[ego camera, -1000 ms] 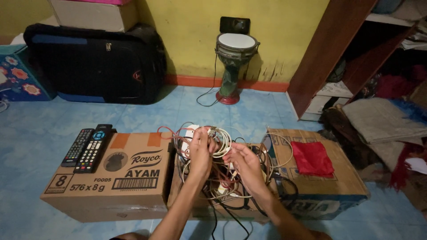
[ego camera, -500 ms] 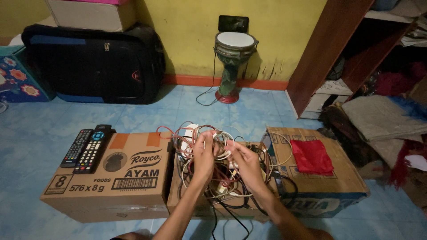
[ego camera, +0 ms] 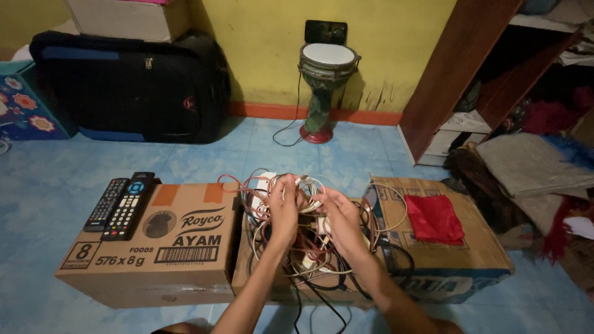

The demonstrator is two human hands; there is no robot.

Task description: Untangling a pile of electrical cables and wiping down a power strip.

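two hands are up over the middle of the floor, both buried in one tangle of cables (ego camera: pixel 303 238). the left hand (ego camera: pixel 283 212) has its fingers curled around a bunch of white and red strands near the top of the heap, lifting them a little. the right hand (ego camera: pixel 342 222) sits just beside it, fingers bent and pinching at the same white loops; how tight that pinch is i cannot tell, since the strands hide the fingertips. the tangle lies on the middle box, between the other two, and spills down its front, with black leads hanging toward the floor (ego camera: pixel 49 185).

three cardboard boxes stand in a row, touching. the left box (ego camera: pixel 154 247) carries two remotes (ego camera: pixel 120 206) side by side on its far left corner. the right box (ego camera: pixel 445 247) carries one red cloth (ego camera: pixel 434 219), lying flat. the middle box (ego camera: pixel 266 281) is mostly hidden under wires.

behind, against the yellow wall, one black suitcase (ego camera: pixel 133 86) lies on its side with one pale box (ego camera: pixel 127 18) on top. one goblet drum (ego camera: pixel 325 89) stands upright on its red foot near the wall, a thin cord running from it across the blue floor. to the right one wooden shelf unit (ego camera: pixel 458 80) leans into view, with a heap of folded cloth (ego camera: pixel 532 167) at its base.
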